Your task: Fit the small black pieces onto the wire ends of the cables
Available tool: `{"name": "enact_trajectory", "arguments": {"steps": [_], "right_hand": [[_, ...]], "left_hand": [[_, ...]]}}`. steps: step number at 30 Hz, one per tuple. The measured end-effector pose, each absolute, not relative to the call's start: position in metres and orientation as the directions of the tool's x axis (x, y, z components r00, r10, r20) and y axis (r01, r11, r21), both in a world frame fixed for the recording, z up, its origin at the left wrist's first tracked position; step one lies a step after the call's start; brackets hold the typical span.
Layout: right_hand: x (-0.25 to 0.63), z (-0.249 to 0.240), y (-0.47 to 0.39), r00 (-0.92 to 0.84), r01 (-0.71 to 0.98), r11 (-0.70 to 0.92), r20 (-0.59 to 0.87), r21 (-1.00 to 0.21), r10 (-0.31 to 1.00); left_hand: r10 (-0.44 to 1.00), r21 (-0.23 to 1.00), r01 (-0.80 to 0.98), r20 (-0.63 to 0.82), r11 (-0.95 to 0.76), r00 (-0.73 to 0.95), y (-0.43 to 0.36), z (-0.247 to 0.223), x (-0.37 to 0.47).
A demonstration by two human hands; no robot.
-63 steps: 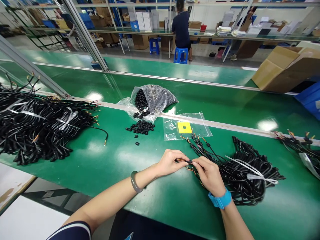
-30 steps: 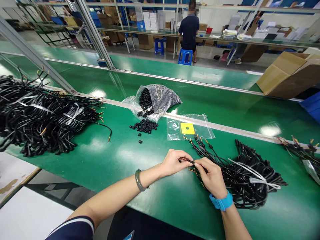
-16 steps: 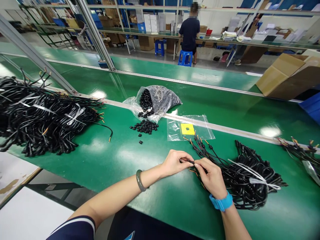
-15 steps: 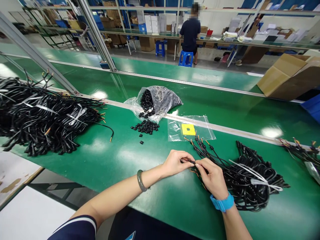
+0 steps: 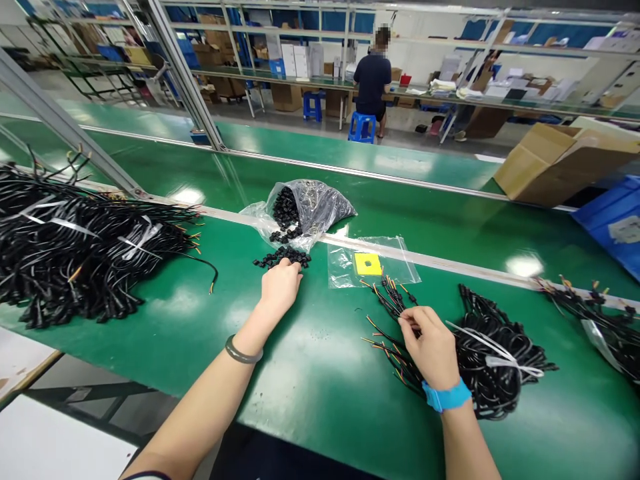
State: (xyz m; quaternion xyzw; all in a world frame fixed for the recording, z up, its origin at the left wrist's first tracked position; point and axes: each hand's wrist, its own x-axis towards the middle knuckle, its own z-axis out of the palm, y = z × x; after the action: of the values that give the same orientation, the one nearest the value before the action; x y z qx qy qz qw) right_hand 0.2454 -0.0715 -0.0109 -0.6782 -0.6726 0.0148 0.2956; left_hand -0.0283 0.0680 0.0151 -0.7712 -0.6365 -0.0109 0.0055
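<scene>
My left hand (image 5: 281, 285) reaches to the near edge of a loose pile of small black plastic parts (image 5: 273, 259). Its fingers curl down into the pile, and whatever is between the fingertips is hidden. My right hand (image 5: 429, 343) is closed in a pinch on a thin black cable, beside a bundle of black cables (image 5: 493, 367) tied with a white tie. Orange and yellow wire ends (image 5: 395, 360) fan out from that bundle to the left of the hand. Several cables above the hand carry small black pieces (image 5: 393, 293) near their ends.
A clear bag (image 5: 323, 207) spills more black parts. Behind the right hand lies a zip bag (image 5: 345, 267) with a yellow square (image 5: 367, 264). A big cable heap (image 5: 75, 247) covers the left. A carton (image 5: 555, 163) and blue bin (image 5: 613, 220) stand at right. A person (image 5: 373, 80) is across the room.
My left hand has left the right hand and moved left and away from me to the black parts. My right hand has stayed by the cables, still pinching. The view has shifted slightly.
</scene>
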Motion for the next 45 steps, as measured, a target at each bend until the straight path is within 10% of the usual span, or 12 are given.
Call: {"name": "enact_trajectory", "arguments": {"steps": [9,16,19,24,29,37,45], "right_hand": [[0.240,-0.007,-0.078,-0.205,0.965,0.218,0.094,-0.147,0.974],[0.243,-0.005,-0.083,-0.139,0.960,0.142,0.031,-0.241,0.990],[0.245,0.000,-0.085,-0.169,0.928,0.154,-0.015,-0.340,0.986],[0.247,-0.002,-0.085,-0.188,0.914,0.165,-0.027,-0.372,0.982],[0.247,-0.007,-0.084,-0.142,0.922,0.151,0.052,-0.357,0.989],[0.240,-0.004,-0.084,-0.147,0.951,0.162,0.077,-0.265,0.986],[0.238,-0.005,-0.087,-0.112,0.959,0.143,0.137,-0.245,0.984]], "left_hand": [[0.988,0.065,0.987,0.064,-0.144,0.140,0.073,0.005,-0.031],[0.901,0.513,0.755,0.359,-0.408,0.244,0.071,0.004,-0.020],[0.909,0.745,0.532,0.256,-0.403,0.330,0.069,0.003,0.000],[0.881,0.992,0.106,-0.103,0.061,0.461,0.069,-0.001,0.031],[0.872,0.981,0.003,-0.173,0.193,0.458,0.075,-0.002,0.045],[0.869,0.762,0.498,0.168,-0.414,0.465,0.095,-0.007,0.060],[0.757,0.491,0.596,0.247,-0.636,0.605,0.111,-0.015,0.072]]}}
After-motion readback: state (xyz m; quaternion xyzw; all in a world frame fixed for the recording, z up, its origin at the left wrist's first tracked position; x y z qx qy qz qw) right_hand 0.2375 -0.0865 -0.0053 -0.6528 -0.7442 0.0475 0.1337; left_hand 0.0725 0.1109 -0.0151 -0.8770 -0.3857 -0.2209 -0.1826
